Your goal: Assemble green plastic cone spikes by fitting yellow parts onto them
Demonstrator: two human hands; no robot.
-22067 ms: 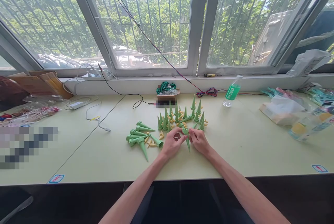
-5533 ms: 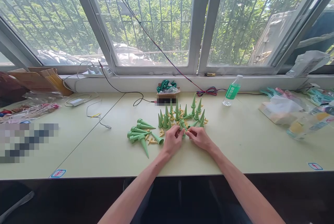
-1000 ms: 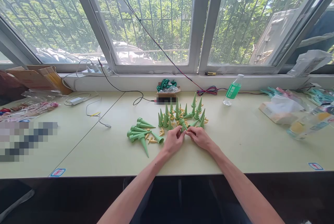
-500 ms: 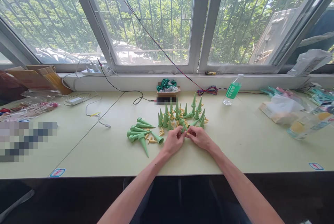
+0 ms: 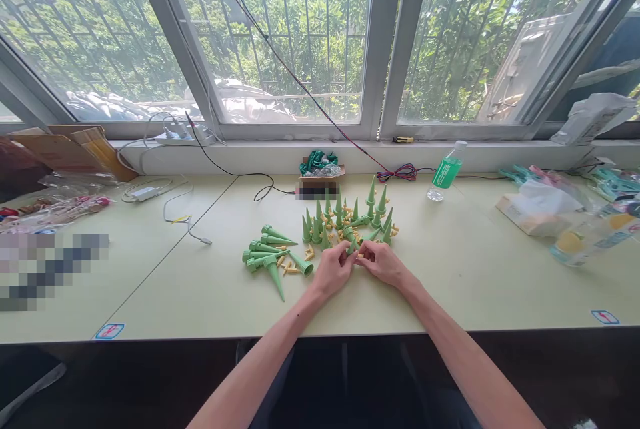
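Observation:
My left hand (image 5: 336,266) is closed around a green plastic plant-watering spike (image 5: 353,247), whose tip shows above the fingers. Close against it, my right hand (image 5: 383,262) pinches a small yellow valve piece (image 5: 360,256) at the spike's side; fingers hide most of it. Whether the two parts are joined I cannot tell. Beyond my hands, several green spikes (image 5: 317,232) stand point up, with yellow pieces fitted or lying among them. To the left, more green spikes (image 5: 274,276) lie on their sides beside loose yellow valves (image 5: 290,268).
A small cardboard box (image 5: 320,182) with green wrapping sits behind the spikes. A water bottle (image 5: 447,172), a tissue box (image 5: 525,209) and a clear bottle (image 5: 573,246) stand to the right. Cables (image 5: 185,219) cross the table (image 5: 210,302) at left.

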